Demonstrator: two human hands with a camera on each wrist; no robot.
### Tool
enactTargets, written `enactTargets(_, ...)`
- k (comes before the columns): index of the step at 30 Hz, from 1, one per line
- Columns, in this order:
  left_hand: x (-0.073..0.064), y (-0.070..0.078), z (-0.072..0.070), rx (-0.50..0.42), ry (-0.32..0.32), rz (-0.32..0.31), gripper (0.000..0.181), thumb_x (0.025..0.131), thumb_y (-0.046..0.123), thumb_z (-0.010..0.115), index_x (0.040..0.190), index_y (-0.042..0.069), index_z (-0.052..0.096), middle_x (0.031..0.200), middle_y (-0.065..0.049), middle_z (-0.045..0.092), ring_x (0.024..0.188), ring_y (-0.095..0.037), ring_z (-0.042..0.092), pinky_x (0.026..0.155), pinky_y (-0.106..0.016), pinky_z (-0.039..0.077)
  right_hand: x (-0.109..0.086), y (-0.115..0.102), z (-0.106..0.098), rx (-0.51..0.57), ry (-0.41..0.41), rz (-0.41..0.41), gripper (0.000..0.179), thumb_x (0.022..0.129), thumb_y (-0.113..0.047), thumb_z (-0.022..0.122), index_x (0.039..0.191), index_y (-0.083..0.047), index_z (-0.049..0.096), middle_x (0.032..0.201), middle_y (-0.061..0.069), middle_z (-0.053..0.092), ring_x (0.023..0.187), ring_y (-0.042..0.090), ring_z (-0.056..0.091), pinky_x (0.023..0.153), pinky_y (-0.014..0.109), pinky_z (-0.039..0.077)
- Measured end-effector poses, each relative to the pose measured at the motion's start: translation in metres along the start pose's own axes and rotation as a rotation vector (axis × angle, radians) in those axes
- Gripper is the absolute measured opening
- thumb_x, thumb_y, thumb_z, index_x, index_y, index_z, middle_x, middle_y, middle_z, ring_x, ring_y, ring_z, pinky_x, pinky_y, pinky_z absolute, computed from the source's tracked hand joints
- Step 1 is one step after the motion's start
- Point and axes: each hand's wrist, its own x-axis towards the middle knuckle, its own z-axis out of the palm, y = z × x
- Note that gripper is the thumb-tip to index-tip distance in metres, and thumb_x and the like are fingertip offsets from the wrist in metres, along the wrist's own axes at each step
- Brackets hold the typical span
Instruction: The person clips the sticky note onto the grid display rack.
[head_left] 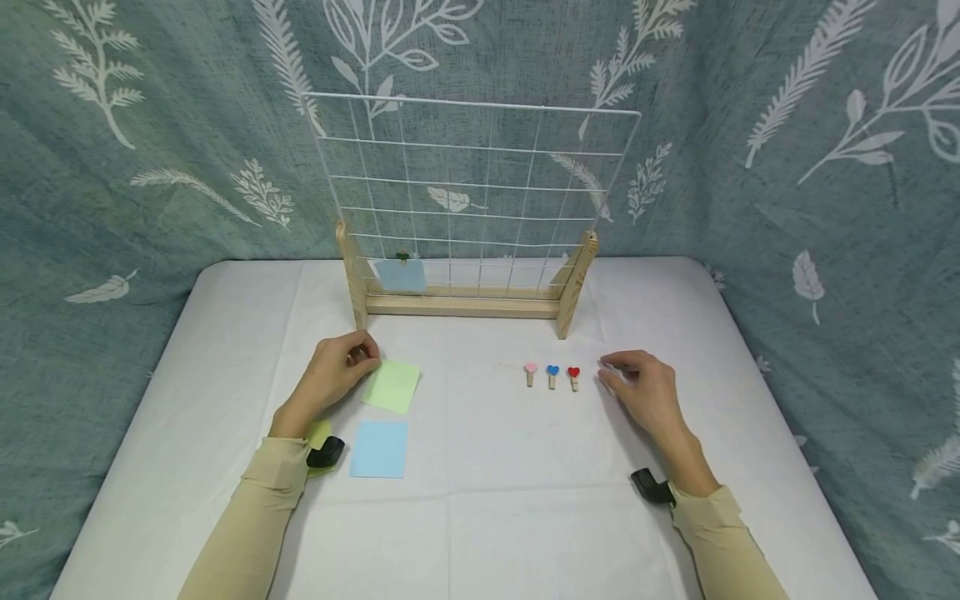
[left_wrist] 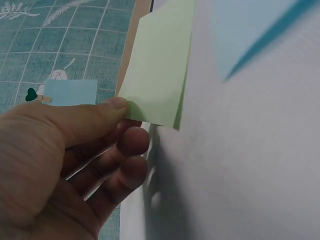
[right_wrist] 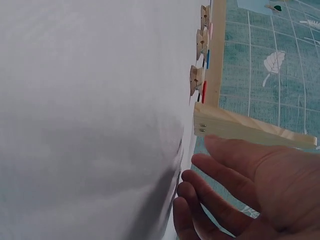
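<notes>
My left hand (head_left: pixel 333 371) pinches a corner of a light green paper note (head_left: pixel 393 387) between thumb and fingers. In the left wrist view the green note (left_wrist: pixel 157 65) stands tilted up from the thumb. A blue note (head_left: pixel 378 450) lies on the table just below it. My right hand (head_left: pixel 647 392) hovers to the right of three small wooden clothespins topped with hearts: pink (head_left: pixel 530 374), blue (head_left: pixel 552 377) and red (head_left: pixel 573 378). Its fingers are relaxed and slightly bent, with nothing between them; the red-heart clothespin is nearest.
Behind the hands stands a white wire grid (head_left: pixel 480 192) on a wooden base (head_left: pixel 465 307). Low on its left side hangs another blue note (head_left: pixel 401 276), under a green-heart clothespin (head_left: pixel 402 256). A yellow-green paper (head_left: pixel 320 433) is partly hidden under my left wrist. Patterned cloth hangs around the white table.
</notes>
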Motion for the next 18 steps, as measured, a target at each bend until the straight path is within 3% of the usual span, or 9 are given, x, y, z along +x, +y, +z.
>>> enactTargets(12, 0.0040, 0.0054, -0.0028, 0.004, 0.020, 0.015, 0.011, 0.094, 0.009, 0.079, 0.094, 0.013, 0.070, 0.088, -0.003, 0.073, 0.078, -0.018, 0.065, 0.071, -0.033, 0.052, 0.0044, -0.0051, 0.0075, 0.041, -0.047, -0.009, 0.022, 0.095, -0.016, 0.080, 0.115, -0.006, 0.080, 0.110, 0.014, 0.078, 0.096, 0.029, 0.073, 0.085, 0.046, 0.058)
enactTargets(18, 0.0077, 0.0093, -0.0033, -0.003, 0.034, 0.040, 0.011, 0.094, 0.008, 0.079, 0.095, 0.013, 0.070, 0.086, -0.003, 0.072, 0.076, -0.018, 0.064, 0.069, -0.031, 0.051, 0.0055, -0.0069, 0.0084, 0.049, -0.047, -0.027, 0.020, 0.093, -0.016, 0.081, 0.111, -0.007, 0.081, 0.101, 0.010, 0.078, 0.088, 0.024, 0.072, 0.076, 0.028, 0.054)
